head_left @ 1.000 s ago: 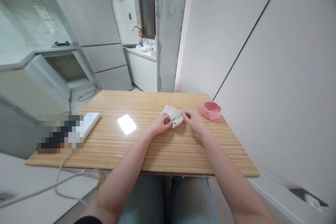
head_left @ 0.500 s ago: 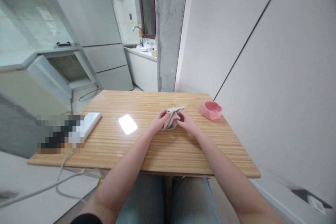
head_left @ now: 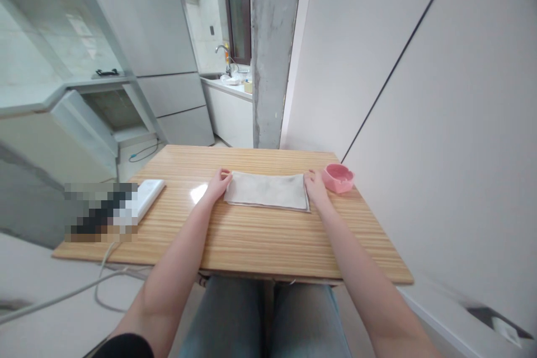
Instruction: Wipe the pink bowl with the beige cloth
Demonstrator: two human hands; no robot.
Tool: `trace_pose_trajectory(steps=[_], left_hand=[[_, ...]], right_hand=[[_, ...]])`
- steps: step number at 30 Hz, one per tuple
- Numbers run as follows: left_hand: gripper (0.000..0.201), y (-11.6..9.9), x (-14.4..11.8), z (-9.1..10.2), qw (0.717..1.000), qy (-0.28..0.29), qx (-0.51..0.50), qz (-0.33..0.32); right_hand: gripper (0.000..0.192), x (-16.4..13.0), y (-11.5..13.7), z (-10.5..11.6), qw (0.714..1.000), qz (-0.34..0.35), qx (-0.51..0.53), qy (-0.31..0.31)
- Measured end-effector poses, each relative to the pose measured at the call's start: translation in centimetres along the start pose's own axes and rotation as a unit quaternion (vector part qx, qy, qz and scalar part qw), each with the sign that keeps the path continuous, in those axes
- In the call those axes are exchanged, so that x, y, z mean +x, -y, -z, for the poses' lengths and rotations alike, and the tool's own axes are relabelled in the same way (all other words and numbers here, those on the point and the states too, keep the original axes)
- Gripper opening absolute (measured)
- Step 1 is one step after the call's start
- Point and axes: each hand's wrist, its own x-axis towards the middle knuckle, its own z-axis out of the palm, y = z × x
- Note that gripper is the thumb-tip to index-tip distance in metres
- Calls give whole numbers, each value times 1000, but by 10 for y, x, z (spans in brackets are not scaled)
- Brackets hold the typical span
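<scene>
A pale grey cloth (head_left: 267, 190) lies as a flat, folded rectangle across the wooden table (head_left: 260, 246). At its left end, my left hand (head_left: 218, 183) pinches the far corner. My right hand (head_left: 315, 184) grips the far corner at the opposite end, with its fingers closed on the edge. The cloth stretches nearly straight between both hands, and its near edge shows more than one layer. Just right of my right hand sits a pink, faceted ashtray (head_left: 339, 178).
A white power strip (head_left: 146, 198) lies at the table's left side, beside a pixelated dark area. Cables (head_left: 100, 277) hang below the left edge. A wall (head_left: 419, 123) runs along the right. Beyond the table are a fridge (head_left: 168, 56) and a sink tap (head_left: 224, 56).
The cloth was bunched between my two hands and now lies spread into a long rectangle. My left hand has moved left and my right hand right, each to one end.
</scene>
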Motion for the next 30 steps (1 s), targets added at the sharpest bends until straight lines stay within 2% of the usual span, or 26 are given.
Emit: trace_pose_trajectory(steps=[3,5,8,10,13,17,21,24,27,30], left_hand=[[27,8,-4,-2,997,6,57,-44],[26,10,-5,-5,991,-17,111,-70],[32,9,-5,-8,986,-49,147,-67],[37,8,-5,-9,987,-37,144,-65],[33,5,-7,-12,983,-28,144,-113],[31,1,-10,-12,966,-11,197,-169],[40,1,-12,-5,951,46,272,-140],[45,2,-13,-1,944,63,293,-140],[47,2,-12,-3,946,60,274,-160],[43,2,-10,-7,954,11,252,-163]], right_hand=[[52,-7,5,6,993,21,-104,48],[51,-10,7,9,987,15,-142,77],[38,-10,9,12,982,-8,-173,73],[25,-9,9,13,975,-16,-204,86],[17,-9,9,13,963,4,-242,120],[15,-10,12,17,960,36,-234,147],[18,-12,16,28,954,-15,-204,217],[19,-14,19,34,942,-44,-189,272],[18,-14,22,30,951,-17,-205,231],[15,-13,21,20,963,49,-222,147]])
